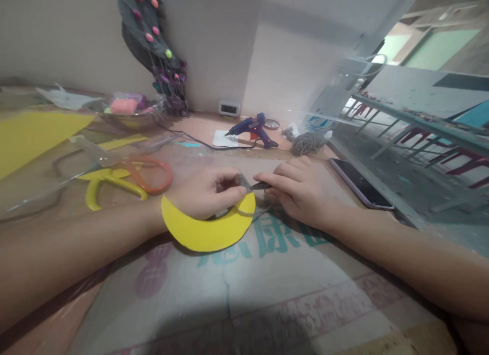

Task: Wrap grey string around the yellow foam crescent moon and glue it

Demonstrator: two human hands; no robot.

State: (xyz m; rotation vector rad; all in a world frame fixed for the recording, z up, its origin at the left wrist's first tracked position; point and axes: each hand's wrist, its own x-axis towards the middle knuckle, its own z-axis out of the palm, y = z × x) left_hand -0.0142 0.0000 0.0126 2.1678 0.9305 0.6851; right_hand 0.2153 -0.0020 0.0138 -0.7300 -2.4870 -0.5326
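A yellow paper crescent (208, 235) is pinched near its right tip by my left hand (202, 192), thumb over forefinger. Grey yarn (243, 182) covers that tip, and a loose strand crosses the yellow face just below. My right hand (300, 192) is closed on a thin, dark, pointed tool (261, 185), perhaps tweezers. The tool's point touches the yarn-covered tip beside my left thumb. Part of the crescent's inner edge lies hidden behind my left hand.
Orange-handled scissors (151, 174) and yellow-handled scissors (114, 187) lie left. A blue glue gun (254, 128) stands behind my hands, near a grey yarn bundle (307, 142). A phone (361, 183) lies right, by the table edge. Printed cardboard (183, 304) covers the table.
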